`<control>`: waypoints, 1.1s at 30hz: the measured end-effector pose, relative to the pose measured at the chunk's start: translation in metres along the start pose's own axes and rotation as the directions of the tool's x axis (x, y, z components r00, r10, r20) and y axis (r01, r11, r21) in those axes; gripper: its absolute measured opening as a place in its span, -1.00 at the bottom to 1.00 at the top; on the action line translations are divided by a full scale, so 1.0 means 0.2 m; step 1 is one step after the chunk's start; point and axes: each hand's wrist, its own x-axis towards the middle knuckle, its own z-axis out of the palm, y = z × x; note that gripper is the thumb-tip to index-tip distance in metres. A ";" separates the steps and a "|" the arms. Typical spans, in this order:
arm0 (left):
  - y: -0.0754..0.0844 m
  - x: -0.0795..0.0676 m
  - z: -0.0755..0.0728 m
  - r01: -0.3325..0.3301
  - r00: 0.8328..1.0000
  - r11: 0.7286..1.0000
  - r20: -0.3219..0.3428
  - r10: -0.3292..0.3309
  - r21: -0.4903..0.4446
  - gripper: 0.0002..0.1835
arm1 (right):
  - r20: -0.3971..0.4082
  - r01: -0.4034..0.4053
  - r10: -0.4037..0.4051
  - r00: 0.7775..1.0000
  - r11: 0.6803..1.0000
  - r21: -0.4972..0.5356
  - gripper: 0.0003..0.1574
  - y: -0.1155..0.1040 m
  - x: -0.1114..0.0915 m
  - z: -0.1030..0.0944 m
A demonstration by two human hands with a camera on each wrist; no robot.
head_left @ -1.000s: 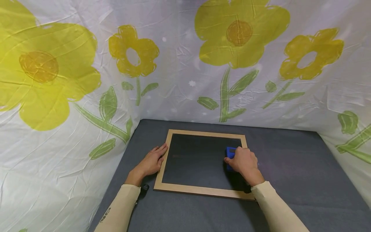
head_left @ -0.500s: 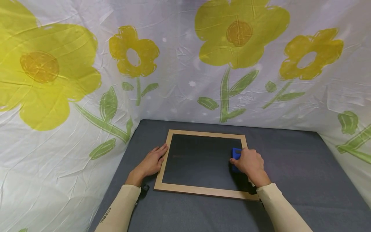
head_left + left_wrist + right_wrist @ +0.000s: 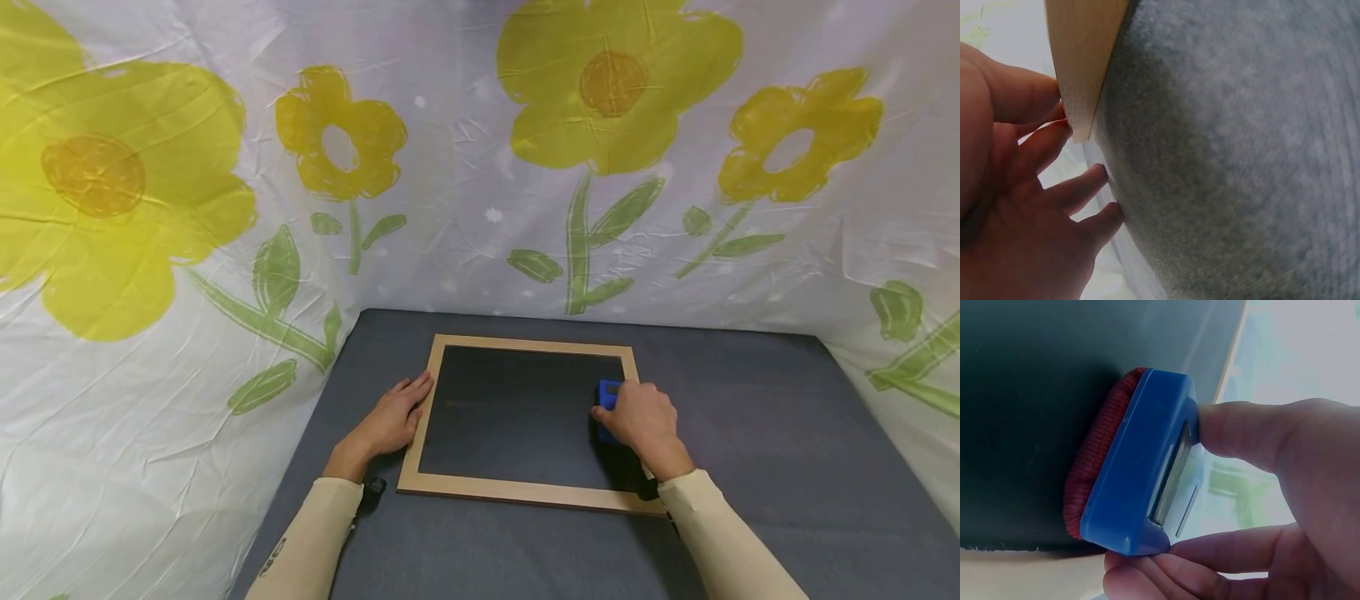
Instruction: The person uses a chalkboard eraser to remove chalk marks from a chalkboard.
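Note:
A chalkboard (image 3: 517, 417) with a light wooden frame lies flat on the dark grey cloth. On its right part I hold a blue chalkboard eraser (image 3: 1141, 450) in my right hand (image 3: 637, 421), thumb on one end and fingers on the other. The red ribbed pad (image 3: 1097, 456) under the eraser faces the board and appears to touch it. My left hand (image 3: 390, 421) rests at the frame's left side, fingers fairly straight. In the left wrist view, the thumb and nearest fingertips touch the wooden frame (image 3: 1082, 69), while the other fingertips reach the cloth.
Grey cloth (image 3: 750, 433) spreads around the board on all sides. A white curtain with yellow flowers (image 3: 450, 258) hangs behind and along both sides. A small black object (image 3: 372, 490) sits at the left wrist. The board's dark surface shows faint smudges.
My right hand and the eraser have shifted slightly to the right over the board, toward the frame's right side. My left hand and the chalkboard stay in place.

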 end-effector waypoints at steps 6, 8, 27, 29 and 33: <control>0.00 0.00 0.00 0.003 1.000 1.000 -0.001 -0.003 -0.002 -0.35 | -0.013 0.019 -0.019 1.000 1.000 -0.008 -0.12 -0.04 0.01 0.01; 0.00 0.00 0.00 0.002 1.000 1.000 -0.004 -0.002 -0.001 -0.35 | -0.017 0.029 -0.029 0.999 1.000 -0.009 -0.13 -0.06 0.01 0.03; 0.00 0.00 0.01 -0.015 1.000 1.000 -0.019 0.014 -0.022 -0.35 | -0.042 0.162 -0.164 0.985 0.985 -0.063 -0.17 -0.44 0.01 0.14; 0.00 0.00 0.01 -0.012 1.000 1.000 -0.015 0.012 -0.020 -0.35 | -0.045 0.178 -0.181 0.982 0.982 -0.069 -0.17 -0.48 0.01 0.15; 0.00 0.00 0.01 -0.007 1.000 1.000 -0.009 0.006 -0.014 -0.35 | -0.051 0.202 -0.206 0.977 0.976 -0.080 -0.17 -0.54 0.01 0.17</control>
